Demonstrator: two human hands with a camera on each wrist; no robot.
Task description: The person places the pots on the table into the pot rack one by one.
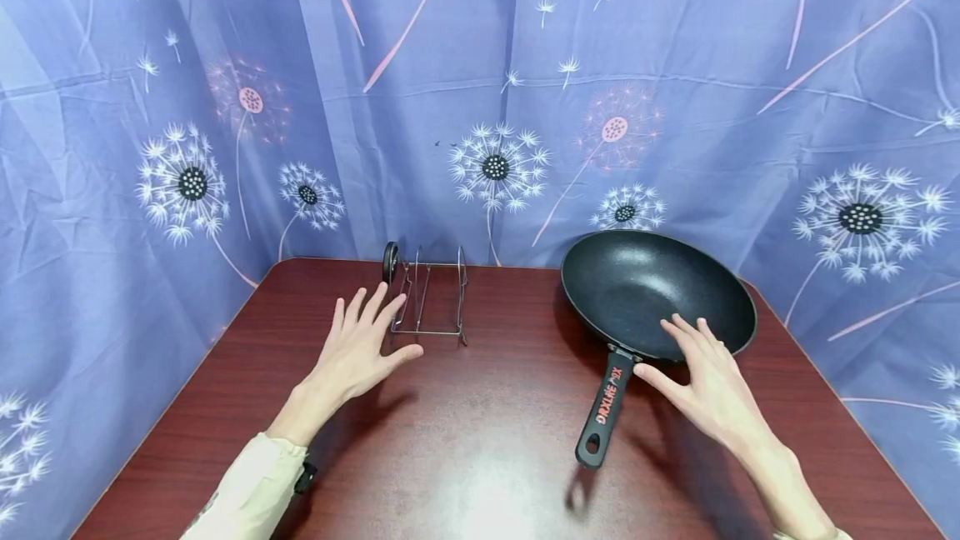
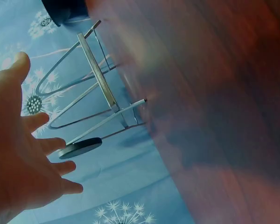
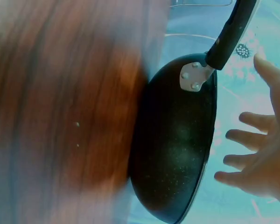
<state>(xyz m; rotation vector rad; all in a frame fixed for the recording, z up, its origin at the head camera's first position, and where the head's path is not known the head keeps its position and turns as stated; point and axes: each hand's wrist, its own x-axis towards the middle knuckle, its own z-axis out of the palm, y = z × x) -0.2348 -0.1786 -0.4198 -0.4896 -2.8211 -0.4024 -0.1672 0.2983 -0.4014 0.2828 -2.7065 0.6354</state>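
A black wok [image 1: 637, 290] sits at the back right of the table, its black handle [image 1: 604, 415] with red lettering pointing toward the front. My right hand [image 1: 708, 390] hovers by the wok's near rim, fingers spread and holding nothing. In the right wrist view the wok's dark outer side [image 3: 172, 140] shows beside the fingers. At the back left stands a wire rack [image 1: 427, 298] with a black round disc [image 1: 390, 262] at its left end. My left hand [image 1: 356, 357] is just in front of the rack, its fingers spread and nothing in them.
The reddish-brown wooden table [image 1: 480, 415] carries both things near its back edge. A blue curtain [image 1: 420, 107] with dandelion prints hangs close behind the table and along both sides.
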